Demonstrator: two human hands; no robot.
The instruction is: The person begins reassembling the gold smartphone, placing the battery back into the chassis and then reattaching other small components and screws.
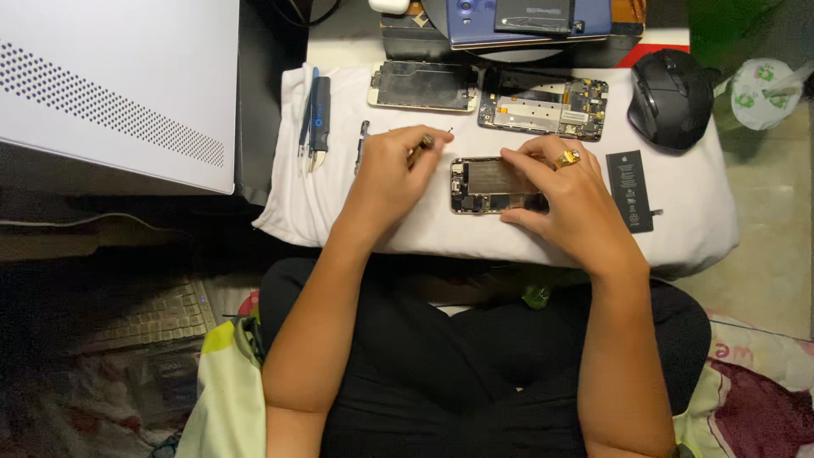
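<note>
left hand (pixel 392 165) pinched a small tool (pixel 426 141), right hand (pixel 564 199) pressed the opened phone (pixel 492 185) flat on the white cloth (pixel 407 229); best kept it steady, tip light

This looks like a makeshift phone-repair spot in a home: a white cloth (pixel 509 233) serves as a work surface, strewn with opened phones (pixel 496 186), a loose battery (pixel 630 191), tweezers (pixel 306 127) and a computer mouse (pixel 671 97), while patterned bedding (pixel 755 390) and a keyboard (pixel 153 318) lie on the floor.

Black rect. labelled battery (pixel 630 191) right; detached screen panel (pixel 422 86) top centre.
</note>
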